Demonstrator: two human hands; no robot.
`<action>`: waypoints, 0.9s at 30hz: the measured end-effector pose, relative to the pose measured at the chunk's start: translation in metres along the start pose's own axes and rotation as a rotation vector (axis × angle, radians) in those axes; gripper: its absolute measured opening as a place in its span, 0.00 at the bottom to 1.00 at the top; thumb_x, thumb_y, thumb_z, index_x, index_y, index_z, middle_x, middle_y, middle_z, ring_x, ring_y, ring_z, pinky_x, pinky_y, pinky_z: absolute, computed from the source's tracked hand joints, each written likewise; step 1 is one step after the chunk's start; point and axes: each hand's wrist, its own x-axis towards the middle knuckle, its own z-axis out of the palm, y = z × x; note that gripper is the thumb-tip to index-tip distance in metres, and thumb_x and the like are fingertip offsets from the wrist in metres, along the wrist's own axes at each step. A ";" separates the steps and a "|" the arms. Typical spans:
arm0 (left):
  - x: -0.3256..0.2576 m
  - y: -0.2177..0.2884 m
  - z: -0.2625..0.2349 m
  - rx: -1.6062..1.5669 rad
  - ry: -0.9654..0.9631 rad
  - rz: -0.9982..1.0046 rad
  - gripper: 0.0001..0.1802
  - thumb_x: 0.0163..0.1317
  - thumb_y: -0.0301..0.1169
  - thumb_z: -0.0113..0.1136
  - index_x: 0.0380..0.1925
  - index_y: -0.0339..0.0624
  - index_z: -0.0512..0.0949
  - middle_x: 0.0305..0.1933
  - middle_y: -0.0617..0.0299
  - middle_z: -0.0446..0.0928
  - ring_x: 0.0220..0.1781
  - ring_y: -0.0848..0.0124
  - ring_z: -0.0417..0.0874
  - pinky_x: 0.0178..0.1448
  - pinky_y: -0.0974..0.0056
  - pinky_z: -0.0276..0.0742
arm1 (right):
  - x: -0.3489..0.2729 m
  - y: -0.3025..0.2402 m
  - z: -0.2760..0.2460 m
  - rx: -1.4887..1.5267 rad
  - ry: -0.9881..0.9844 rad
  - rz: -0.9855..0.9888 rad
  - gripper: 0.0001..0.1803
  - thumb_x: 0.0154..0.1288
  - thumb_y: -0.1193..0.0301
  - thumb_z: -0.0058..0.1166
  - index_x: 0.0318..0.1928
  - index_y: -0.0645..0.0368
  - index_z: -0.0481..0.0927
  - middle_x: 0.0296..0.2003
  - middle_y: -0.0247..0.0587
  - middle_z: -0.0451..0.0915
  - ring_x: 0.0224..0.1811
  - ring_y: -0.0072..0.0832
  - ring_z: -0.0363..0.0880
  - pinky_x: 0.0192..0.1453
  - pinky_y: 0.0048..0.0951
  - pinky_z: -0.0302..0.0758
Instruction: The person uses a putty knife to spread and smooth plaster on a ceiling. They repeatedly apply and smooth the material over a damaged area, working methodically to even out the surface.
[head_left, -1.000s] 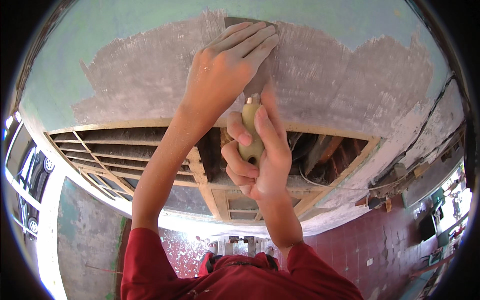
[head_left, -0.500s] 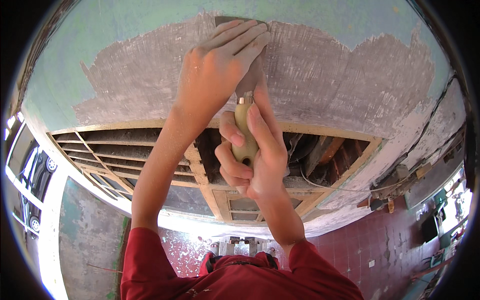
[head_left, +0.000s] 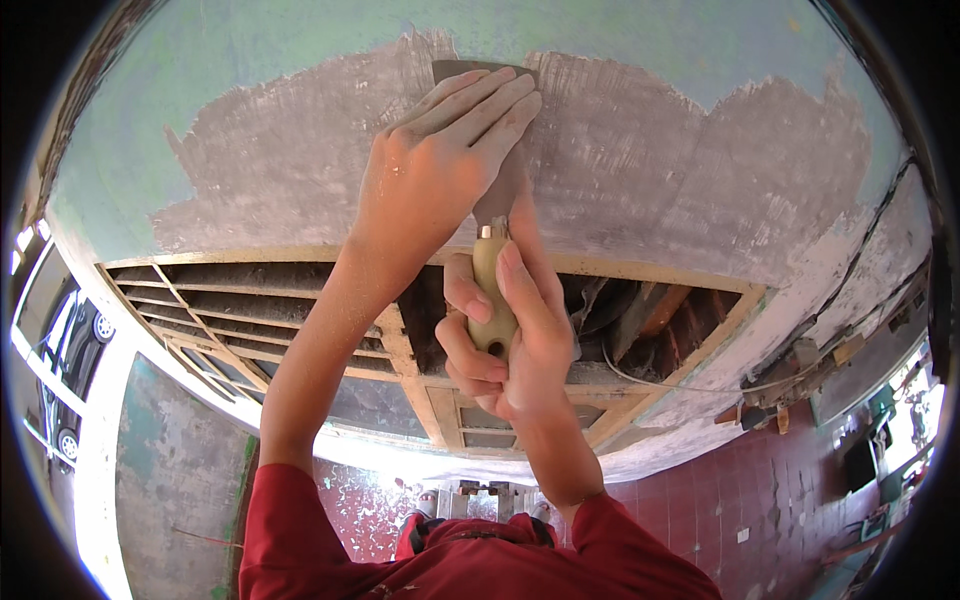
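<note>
A paint scraper (head_left: pixel 496 195) with a wide flat metal blade and a pale yellow-green handle lies against the wall (head_left: pixel 660 160). My right hand (head_left: pixel 530 340) is wrapped round its handle, thumb along the side and index finger stretched up beside the blade. Flat across the blade rests my left hand (head_left: pixel 440 160), its fingers straight and pressed to the metal near the top edge; its thumb is hidden. Around the blade the wall is bare grey-brown with ragged edges. Green paint (head_left: pixel 620 30) remains above, and the blade's edge sits just below that border.
Below the scraped band is a wooden frame (head_left: pixel 400 345) with slats at left and a dark opening at right. A thin cable (head_left: pixel 690 387) crosses its right side. Far below lie a red tiled floor (head_left: pixel 690 500) with paint flakes and a plank (head_left: pixel 455 503) under my feet.
Both hands and the scraper have moved down the wall a short way. A strip of green paint above the blade is now gone, leaving bare wall.
</note>
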 end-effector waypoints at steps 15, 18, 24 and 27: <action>0.011 -0.003 0.009 0.071 0.018 0.037 0.20 0.48 0.25 0.59 0.44 0.47 0.82 0.53 0.66 0.81 0.56 0.66 0.81 0.55 0.66 0.81 | 0.006 -0.013 0.007 0.062 0.056 0.013 0.30 0.79 0.62 0.28 0.75 0.36 0.38 0.28 0.34 0.64 0.07 0.14 0.53 0.04 0.16 0.47; 0.000 0.009 0.004 -0.044 -0.041 0.010 0.20 0.51 0.22 0.59 0.47 0.42 0.81 0.53 0.60 0.81 0.57 0.62 0.81 0.61 0.60 0.78 | -0.009 -0.005 -0.005 0.030 0.037 0.006 0.30 0.79 0.62 0.28 0.75 0.36 0.37 0.28 0.34 0.64 0.08 0.14 0.53 0.04 0.16 0.47; 0.010 -0.004 0.012 0.099 0.054 0.061 0.20 0.48 0.25 0.59 0.44 0.46 0.82 0.53 0.65 0.81 0.56 0.66 0.81 0.53 0.67 0.81 | 0.004 -0.017 0.003 0.048 0.018 0.028 0.30 0.79 0.62 0.28 0.75 0.36 0.39 0.28 0.35 0.64 0.08 0.14 0.54 0.04 0.15 0.48; 0.004 0.016 0.009 -0.050 -0.024 0.027 0.19 0.51 0.23 0.59 0.46 0.43 0.81 0.51 0.61 0.81 0.57 0.62 0.80 0.60 0.61 0.78 | -0.012 -0.006 -0.010 0.002 0.088 -0.009 0.29 0.79 0.62 0.28 0.75 0.36 0.39 0.28 0.35 0.64 0.07 0.14 0.54 0.04 0.15 0.48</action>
